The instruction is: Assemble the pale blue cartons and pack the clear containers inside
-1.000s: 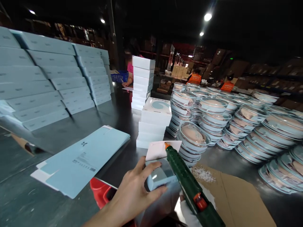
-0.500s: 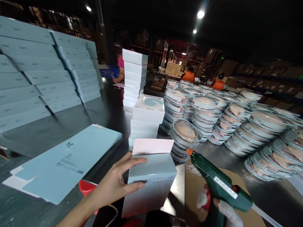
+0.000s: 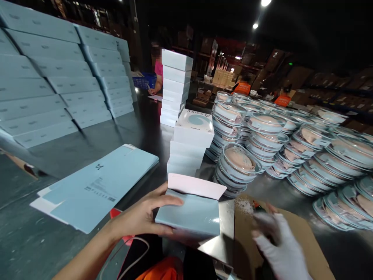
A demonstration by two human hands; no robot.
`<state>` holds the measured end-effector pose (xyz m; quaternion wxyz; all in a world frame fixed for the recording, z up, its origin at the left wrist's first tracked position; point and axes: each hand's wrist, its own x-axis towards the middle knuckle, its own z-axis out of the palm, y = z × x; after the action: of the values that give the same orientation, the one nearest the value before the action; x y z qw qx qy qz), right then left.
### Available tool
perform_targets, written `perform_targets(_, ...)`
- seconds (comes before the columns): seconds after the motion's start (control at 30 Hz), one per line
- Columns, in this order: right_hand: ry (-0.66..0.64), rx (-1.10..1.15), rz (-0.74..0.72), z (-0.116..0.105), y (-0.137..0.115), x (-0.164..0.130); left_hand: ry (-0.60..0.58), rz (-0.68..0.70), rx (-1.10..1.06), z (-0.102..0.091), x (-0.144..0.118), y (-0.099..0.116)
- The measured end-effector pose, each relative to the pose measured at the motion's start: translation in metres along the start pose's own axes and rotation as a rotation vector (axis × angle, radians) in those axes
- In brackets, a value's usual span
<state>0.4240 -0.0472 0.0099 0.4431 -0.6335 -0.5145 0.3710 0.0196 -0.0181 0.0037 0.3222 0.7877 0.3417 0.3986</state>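
Observation:
My left hand (image 3: 142,216) grips a light blue carton box (image 3: 189,212) from its left side, thumb on top. The box lies tilted over a shiny metal plate (image 3: 225,233), and its white flap (image 3: 195,186) stands open at the far edge. My right hand (image 3: 281,245), in a white glove and blurred, hovers over a brown cardboard sheet (image 3: 305,233) to the right of the box. Only a small green and orange bit of the glue gun (image 3: 258,205) shows beyond the gloved fingers. Whether the glove still grips it is unclear.
Flattened blue cartons (image 3: 96,186) lie at the left. Tall stacks of blue boxes (image 3: 52,85) fill the far left. White boxes (image 3: 192,144) are stacked ahead, beside several stacks of round clear-lidded containers (image 3: 262,136). A person in pink (image 3: 159,70) sits at the far end.
The glue gun went from the box flap off to the right and down onto the cardboard, now mostly hidden. My left hand tipped the box flatter and lower.

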Motion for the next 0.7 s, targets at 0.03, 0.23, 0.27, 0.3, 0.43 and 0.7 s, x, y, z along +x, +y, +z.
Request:
perform_targets(0.03,-0.124,0.006,-0.166,0.022,-0.009,0.003,0.002,0.013,-0.005,0.001,0.0,-0.001)
perform_targets(0.23,-0.424,-0.057,-0.553,0.087,-0.025,0.008,0.209,0.153,-0.129,0.026,-0.005,-0.015)
perform_targets(0.27,-0.404,-0.105,-0.61,0.086,-0.024,0.006,0.273,0.207,-0.183,0.031,-0.006,-0.018)
perform_targets(0.3,-0.395,-0.147,-0.664,0.084,-0.023,0.005,0.313,0.261,-0.227,0.035,-0.006,-0.019)
perform_targets(0.43,-0.448,-0.245,-0.894,0.085,-0.034,0.002,0.159,0.334,-0.031,0.03,-0.006,-0.013)
perform_targets(0.7,-0.354,-0.291,-1.038,0.098,-0.034,0.005,0.131,0.237,-0.071,0.016,-0.002,-0.002)
